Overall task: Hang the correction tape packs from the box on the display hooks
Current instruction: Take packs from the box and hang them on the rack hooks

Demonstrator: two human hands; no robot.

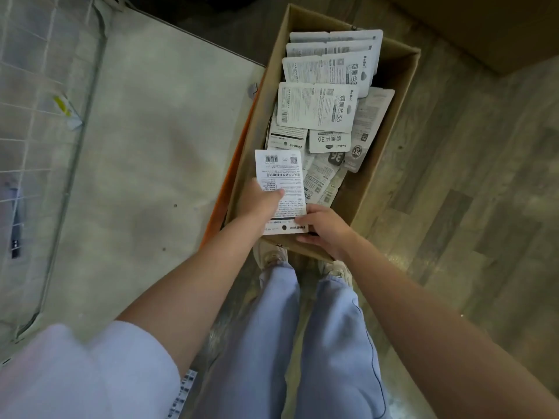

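single head view, looking steeply down, close over box (390, 95) on floor (453, 192) (wide-angle).

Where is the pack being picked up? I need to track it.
Head view, centre: the pack is over the box's near end, between the left hand and right hand.

Below me I see a wood-plank floor (453, 182), grey-brown and worn. An open cardboard box (390, 116) sits directly on it, its long side touching a pale shelf base (157, 122) on the left. My two light shoes (272, 255) stand on the planks just beside the box's near end. At top right lies what I take for another carton (496, 28), though it's cut off.
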